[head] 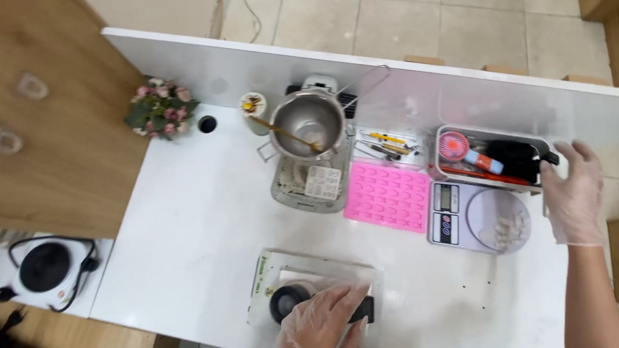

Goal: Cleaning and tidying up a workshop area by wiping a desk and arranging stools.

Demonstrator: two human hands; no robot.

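Both hands wear thin clear gloves. My left hand [320,334] rests near the table's front edge on a clear plastic bag [290,275] with a dark round thing [287,301] inside; its fingers cover a small black object [364,310]. My right hand [573,193] is spread open at the right end of a grey tray [453,136], touching or nearly touching its corner. The tray holds a small pink fan [454,145] and dark tools. Just left of that hand, a digital scale [477,216] carries a clear dish of white chunks [507,228].
A pink silicone mould [387,196] lies beside the scale. Behind it a steel pot [309,123] with a wooden stick stands on a grey tray. Pink flowers [160,110] sit at the table's back left corner. A black hotplate [46,268] is on a low surface at left.
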